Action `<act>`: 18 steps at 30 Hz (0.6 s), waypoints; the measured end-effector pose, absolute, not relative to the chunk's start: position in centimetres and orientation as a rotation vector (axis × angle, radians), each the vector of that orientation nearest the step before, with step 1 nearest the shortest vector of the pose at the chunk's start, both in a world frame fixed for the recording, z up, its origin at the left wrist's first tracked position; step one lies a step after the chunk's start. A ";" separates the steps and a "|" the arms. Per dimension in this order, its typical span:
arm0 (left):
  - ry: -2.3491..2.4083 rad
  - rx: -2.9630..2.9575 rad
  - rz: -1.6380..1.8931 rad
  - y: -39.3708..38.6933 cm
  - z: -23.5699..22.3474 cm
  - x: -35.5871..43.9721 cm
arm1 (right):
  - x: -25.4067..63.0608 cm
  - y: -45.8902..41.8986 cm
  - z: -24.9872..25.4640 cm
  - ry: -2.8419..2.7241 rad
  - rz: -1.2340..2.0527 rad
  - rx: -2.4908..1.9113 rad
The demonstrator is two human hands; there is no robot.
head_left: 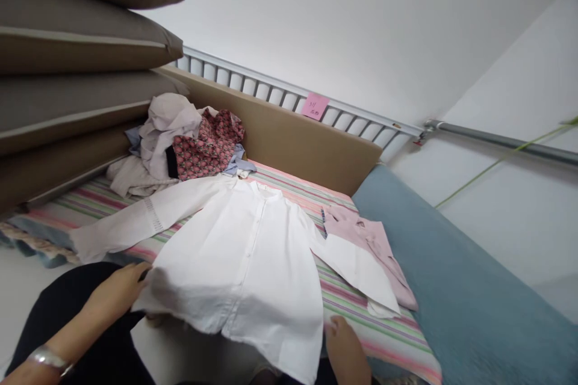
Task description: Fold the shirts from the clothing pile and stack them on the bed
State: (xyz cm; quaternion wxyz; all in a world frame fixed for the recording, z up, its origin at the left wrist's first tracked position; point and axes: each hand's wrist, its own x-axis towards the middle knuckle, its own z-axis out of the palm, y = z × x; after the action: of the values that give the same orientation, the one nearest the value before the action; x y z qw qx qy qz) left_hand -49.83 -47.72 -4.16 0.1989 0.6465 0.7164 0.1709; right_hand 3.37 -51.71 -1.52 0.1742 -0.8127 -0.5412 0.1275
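Note:
A white button-front shirt (244, 252) lies spread out with its collar away from me, its lower part hanging over the near edge of the bed. At the left corner of its hem, my left hand (120, 292) is closed on the fabric. My right hand (347, 349) is beside the shirt's right edge, fingers curled; whether cloth is between them is hard to make out. One sleeve stretches left across the striped sheet (334, 286). The other sleeve overlaps a folded pink garment (361, 225) on the right.
A heap of clothes (171, 126), including a red patterned piece (208, 147), lies at the back left. Stacked brown cushions (85, 48) rise at the left. A brown board (280, 126) and white railing (253, 81) run behind. A blue surface (433, 271) borders the right.

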 end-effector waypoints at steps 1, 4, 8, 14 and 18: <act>2.018 1.885 0.522 -47.3 -3.4 -48.9 | 2.2 -51.1 -1.1 -1.543 0.275 -2.230; 1.931 2.058 0.704 -45.0 -1.6 -44.3 | -3.8 -48.7 -0.5 -1.686 0.197 -1.944; 1.685 2.382 0.780 -41.4 -2.6 -38.6 | -12.0 -45.8 -2.0 -1.922 0.195 -1.669; 1.827 2.443 0.679 -38.5 -5.8 -41.1 | -6.3 -42.9 -5.5 -2.070 -0.029 -1.977; 1.874 2.445 0.664 -37.5 -6.0 -43.1 | -3.5 -41.8 -5.0 -1.958 -0.170 -2.222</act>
State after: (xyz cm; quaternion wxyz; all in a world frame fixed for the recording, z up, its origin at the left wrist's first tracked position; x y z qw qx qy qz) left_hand -43.15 -37.51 -5.96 -0.0049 0.7760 0.5945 0.2106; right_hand -3.51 -41.82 -5.03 0.0874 -0.7463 -0.6574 -0.0570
